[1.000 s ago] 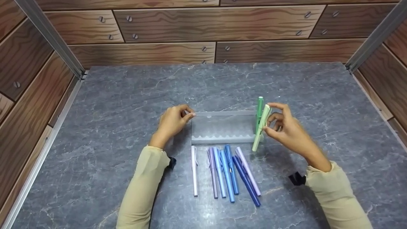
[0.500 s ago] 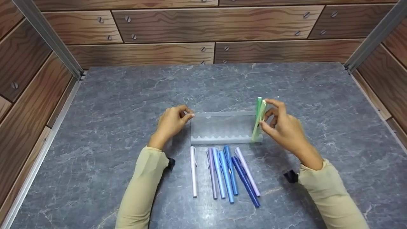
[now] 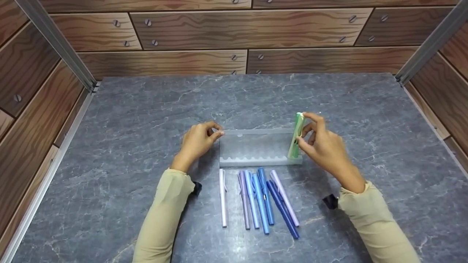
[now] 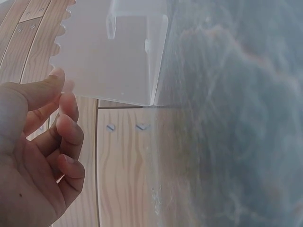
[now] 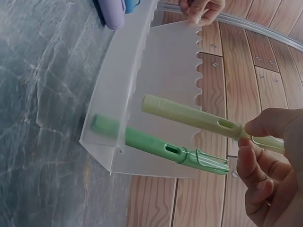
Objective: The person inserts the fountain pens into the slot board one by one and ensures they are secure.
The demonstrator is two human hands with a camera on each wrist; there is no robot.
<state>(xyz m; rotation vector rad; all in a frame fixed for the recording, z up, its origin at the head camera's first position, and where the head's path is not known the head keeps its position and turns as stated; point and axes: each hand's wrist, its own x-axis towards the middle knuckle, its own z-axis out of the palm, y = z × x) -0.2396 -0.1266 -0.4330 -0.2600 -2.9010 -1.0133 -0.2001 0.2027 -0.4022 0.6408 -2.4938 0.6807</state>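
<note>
Light green pen (image 5: 189, 115): at right end of the clear stand (image 3: 256, 144), tilted. Left hand (image 3: 197, 138) pinches stand's upper left corner; if that grip slackened, stand would probably shift. Beside pen, a darker green pen (image 5: 151, 146) rests in stand; a slip by the right hand (image 3: 323, 146), pinching light pen, could knock it. Light pen: pale, slim, oval window, lower-end contact unclear.

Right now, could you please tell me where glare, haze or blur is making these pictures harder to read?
Head view: glare whitens the tabletop near the bottom edge; left wrist view: hazy, the tabletop soft and milky; right wrist view: the darker green pen's lower end is blurred behind the translucent rack.
</note>
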